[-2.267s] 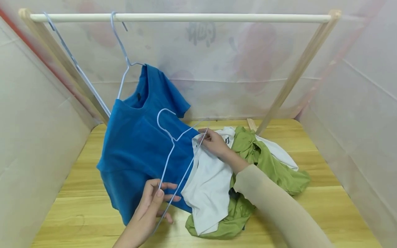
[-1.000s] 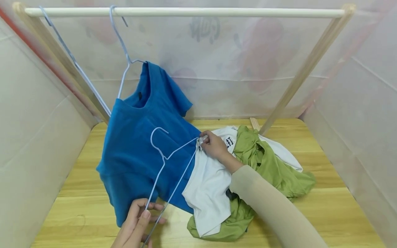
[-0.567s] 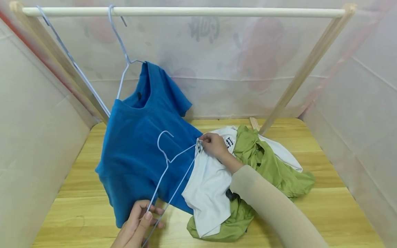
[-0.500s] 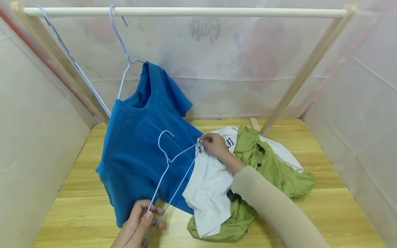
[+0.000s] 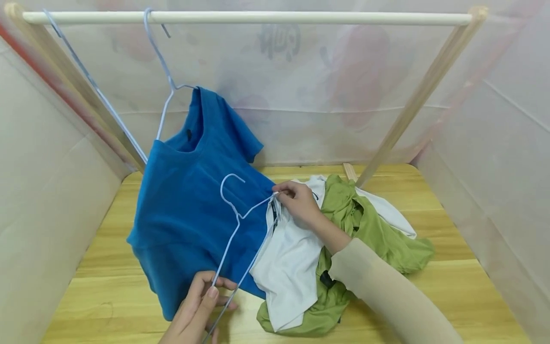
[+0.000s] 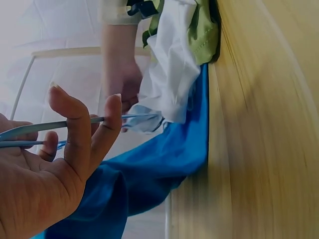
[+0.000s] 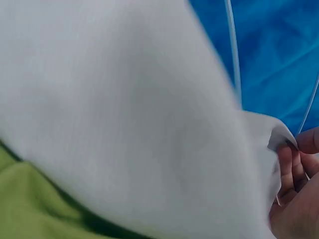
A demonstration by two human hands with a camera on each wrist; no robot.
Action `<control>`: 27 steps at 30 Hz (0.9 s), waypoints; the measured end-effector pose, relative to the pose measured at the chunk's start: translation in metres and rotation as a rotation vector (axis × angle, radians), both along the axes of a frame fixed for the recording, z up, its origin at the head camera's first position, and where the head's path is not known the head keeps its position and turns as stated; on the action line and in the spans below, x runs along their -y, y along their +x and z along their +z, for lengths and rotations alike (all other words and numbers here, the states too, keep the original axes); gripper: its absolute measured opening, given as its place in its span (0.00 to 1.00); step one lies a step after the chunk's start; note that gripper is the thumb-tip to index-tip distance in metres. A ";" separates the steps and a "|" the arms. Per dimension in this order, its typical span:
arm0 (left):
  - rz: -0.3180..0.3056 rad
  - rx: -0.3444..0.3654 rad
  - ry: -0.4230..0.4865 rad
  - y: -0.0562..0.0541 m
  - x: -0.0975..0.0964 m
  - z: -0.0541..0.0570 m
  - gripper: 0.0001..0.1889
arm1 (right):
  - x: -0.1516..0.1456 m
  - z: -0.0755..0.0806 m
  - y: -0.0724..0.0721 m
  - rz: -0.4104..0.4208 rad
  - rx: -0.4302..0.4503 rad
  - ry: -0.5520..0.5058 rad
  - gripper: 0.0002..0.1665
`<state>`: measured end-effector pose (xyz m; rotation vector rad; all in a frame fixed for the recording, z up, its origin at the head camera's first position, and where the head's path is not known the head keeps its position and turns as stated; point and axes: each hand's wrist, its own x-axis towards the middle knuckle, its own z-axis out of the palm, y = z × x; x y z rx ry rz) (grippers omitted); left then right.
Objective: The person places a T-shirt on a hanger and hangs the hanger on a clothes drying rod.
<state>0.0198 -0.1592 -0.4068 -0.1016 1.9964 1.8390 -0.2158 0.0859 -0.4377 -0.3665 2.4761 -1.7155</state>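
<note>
Wire, thin and pale blue, forms the free hanger at the centre of the head view. The left hand pinches its lower corner between thumb and fingertips, low over the wooden counter. The right hand pinches the neck edge of the white shirt right at the hanger's far shoulder tip. That shirt lies crumpled on a green garment on the counter, just beside a blue shirt that hangs from a second hanger on the wooden rail. A third hanger hangs bare at the rail's left end.

Left wrist view: the left hand grasps two strands of the hanger wire between thumb and curled fingers; the grip looks light. White cloth meets the wire's far end, where the right hand works.

Right wrist view: white fabric fills most of the picture, blurred. The right fingertips clench a folded edge of it, with wire passing over blue cloth behind.

Assessment: the hanger appears light, springy and somewhat slick, best held at a corner bend where it cannot twist. The white shirt appears soft, limp and light; the neck hem is the firmest hold, and thin fabric may slip off smooth wire.
</note>
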 end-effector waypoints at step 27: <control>0.032 -0.171 0.132 -0.011 -0.044 0.005 0.13 | 0.011 0.065 0.093 0.217 -0.205 -0.254 0.15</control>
